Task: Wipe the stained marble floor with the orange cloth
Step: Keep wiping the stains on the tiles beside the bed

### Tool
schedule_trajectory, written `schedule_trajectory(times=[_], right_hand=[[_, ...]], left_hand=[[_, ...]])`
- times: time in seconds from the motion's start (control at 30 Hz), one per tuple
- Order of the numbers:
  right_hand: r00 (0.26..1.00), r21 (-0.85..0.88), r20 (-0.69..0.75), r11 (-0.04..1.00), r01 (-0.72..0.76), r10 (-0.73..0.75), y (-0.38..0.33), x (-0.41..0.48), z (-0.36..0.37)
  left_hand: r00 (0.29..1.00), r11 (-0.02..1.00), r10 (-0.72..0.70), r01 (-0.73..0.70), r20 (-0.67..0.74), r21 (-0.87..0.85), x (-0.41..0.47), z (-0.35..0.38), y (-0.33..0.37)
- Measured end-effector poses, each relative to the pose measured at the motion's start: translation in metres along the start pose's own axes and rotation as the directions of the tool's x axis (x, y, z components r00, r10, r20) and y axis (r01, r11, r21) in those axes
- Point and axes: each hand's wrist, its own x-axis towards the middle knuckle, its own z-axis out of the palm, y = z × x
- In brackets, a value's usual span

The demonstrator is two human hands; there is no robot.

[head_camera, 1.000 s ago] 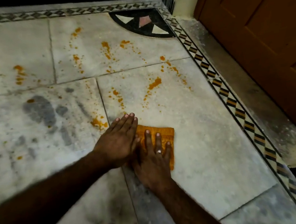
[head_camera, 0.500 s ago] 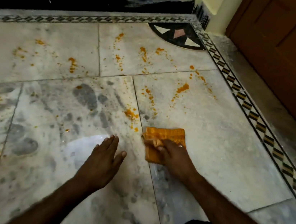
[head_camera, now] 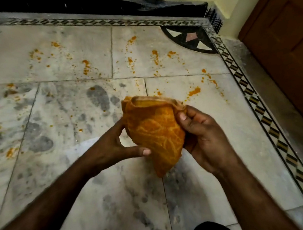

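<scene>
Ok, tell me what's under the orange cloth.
The left hand and right hand hold the cloth up; below lies marble floor with grey smudges. The patch straight behind it is hidden.

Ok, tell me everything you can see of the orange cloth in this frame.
The orange cloth looks like soft, towel-like fabric, deep orange with paler vein-like streaks and a lighter hem folded along its top edge. It is bunched up and hangs to a point at the bottom, held in the air above the marble floor. The left hand grips its left side between thumb and fingers. The right hand pinches its upper right corner.
</scene>
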Motion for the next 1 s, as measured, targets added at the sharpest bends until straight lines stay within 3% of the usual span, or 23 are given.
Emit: schedule_trajectory(times=[0.17, 0.3, 0.4, 0.57, 0.7, 0.8, 1.0], right_hand=[[0.999, 0.21, 0.017, 0.977, 0.028, -0.033, -0.036, 0.018, -0.003], [0.967, 0.113, 0.031, 0.961, -0.253, 0.251, 0.015, 0.007, -0.009], [0.947, 0.152, -0.063, 0.941, -0.302, 0.314, 0.047, -0.008, -0.005], [0.977, 0.098, -0.082, 0.978, -0.186, 0.195, 0.049, -0.004, -0.008], [0.994, 0.022, -0.051, 0.996, -0.091, 0.092, 0.044, -0.003, -0.014], [0.999, -0.078, -0.039, 0.996, -0.037, 0.034, 0.043, -0.001, -0.018], [0.996, -0.37, -0.061, 0.928, 0.033, -0.06, 0.038, 0.001, -0.019]], left_hand=[[1.0, 0.939, 0.019, -0.01, 0.022, -0.345, -0.016, -0.008, 0.03], [0.997, 0.869, -0.072, 0.049, -0.029, -0.492, -0.017, 0.001, 0.034], [0.981, 0.868, -0.185, 0.138, -0.055, -0.477, -0.014, 0.0, 0.014], [0.974, 0.918, -0.213, 0.227, 0.079, -0.326, -0.019, -0.004, -0.006], [0.949, 0.887, -0.279, 0.197, -0.145, -0.418, -0.012, 0.002, -0.002], [0.952, 0.902, -0.212, 0.104, -0.219, -0.418, -0.008, 0.001, 0.002], [0.972, 0.975, -0.051, -0.001, -0.228, -0.224, -0.012, 0.001, 0.009]])
